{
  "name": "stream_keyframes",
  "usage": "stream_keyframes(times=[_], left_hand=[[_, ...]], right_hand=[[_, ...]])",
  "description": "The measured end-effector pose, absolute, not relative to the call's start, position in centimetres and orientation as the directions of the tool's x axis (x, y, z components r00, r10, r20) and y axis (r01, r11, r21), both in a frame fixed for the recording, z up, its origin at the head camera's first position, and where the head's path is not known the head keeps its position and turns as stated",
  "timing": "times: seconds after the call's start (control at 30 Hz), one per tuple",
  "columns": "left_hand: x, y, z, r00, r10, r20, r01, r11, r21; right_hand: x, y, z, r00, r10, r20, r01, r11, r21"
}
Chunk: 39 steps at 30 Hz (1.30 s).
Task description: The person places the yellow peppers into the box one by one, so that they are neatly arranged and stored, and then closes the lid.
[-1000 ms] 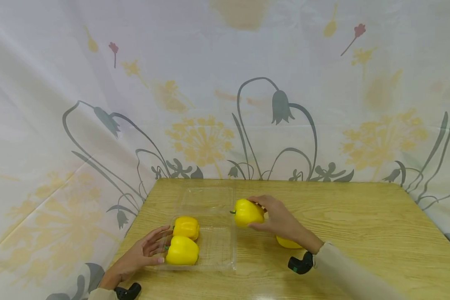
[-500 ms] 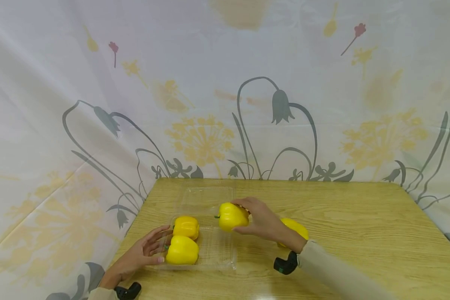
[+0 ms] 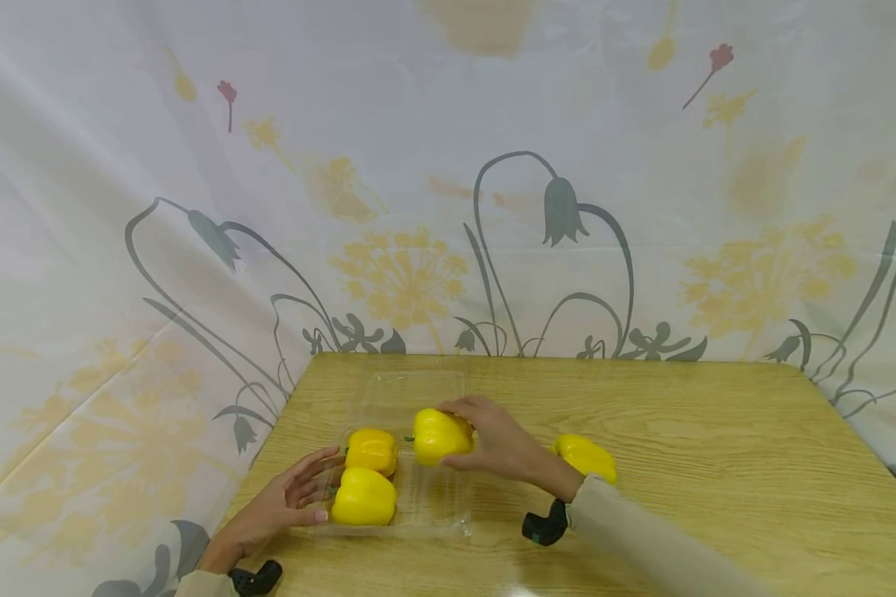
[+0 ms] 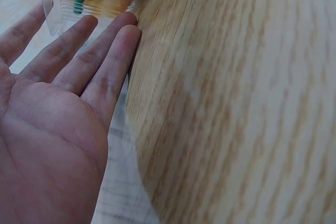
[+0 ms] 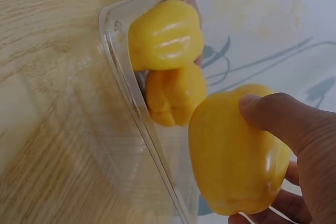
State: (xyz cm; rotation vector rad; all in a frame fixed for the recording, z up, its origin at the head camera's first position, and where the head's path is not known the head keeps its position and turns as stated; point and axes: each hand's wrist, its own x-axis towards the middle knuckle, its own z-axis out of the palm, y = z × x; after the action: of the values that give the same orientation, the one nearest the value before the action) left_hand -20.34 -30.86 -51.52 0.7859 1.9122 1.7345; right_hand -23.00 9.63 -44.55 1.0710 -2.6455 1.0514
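My right hand (image 3: 496, 445) grips a yellow bell pepper (image 3: 439, 438) above the right half of a clear plastic clamshell box (image 3: 431, 506). In the right wrist view, the thumb lies across this held pepper (image 5: 231, 153), and its green stem points left in the head view. Two more yellow bell peppers lie in the box's left half: a far one (image 3: 372, 452) and a near one (image 3: 363, 497). My left hand (image 3: 287, 497) stays at the box's left side, fingers extended. In the left wrist view its fingertips (image 4: 128, 32) are right at the ribbed plastic wall.
Another yellow bell pepper (image 3: 586, 457) lies on the wooden table (image 3: 717, 464), to the right of the box and partly behind the right forearm. The transparent lid (image 3: 411, 394) is folded back behind the box. A flower-printed cloth (image 3: 448, 249) hangs along the table's back and left.
My right hand has carried the held pepper leftward, from beside the box to over its right half. The pepper on the table shows more from behind the forearm. My left hand has stayed in place.
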Motion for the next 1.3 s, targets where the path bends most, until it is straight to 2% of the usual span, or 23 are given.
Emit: stream_keyframes(times=[0.43,0.8,1.3], left_hand=[[-20.1,-30.8,-51.4,-0.754,0.657,0.007,0.073,0.074,0.995],[-20.1,-30.7,-51.2,-0.774,0.633,-0.024,0.054,0.104,0.993],[-20.2,-30.6,-51.2,-0.763,0.646,-0.005,0.068,0.088,0.994]], right_hand=[[-22.9,8.4,-45.5,-0.743,-0.594,0.307,-0.645,0.515,-0.565],[-23.4,7.8,-46.8,-0.750,-0.585,0.310,-0.650,0.562,-0.512],[-23.5,7.4,-47.1,-0.756,-0.580,0.303,-0.647,0.594,-0.478]])
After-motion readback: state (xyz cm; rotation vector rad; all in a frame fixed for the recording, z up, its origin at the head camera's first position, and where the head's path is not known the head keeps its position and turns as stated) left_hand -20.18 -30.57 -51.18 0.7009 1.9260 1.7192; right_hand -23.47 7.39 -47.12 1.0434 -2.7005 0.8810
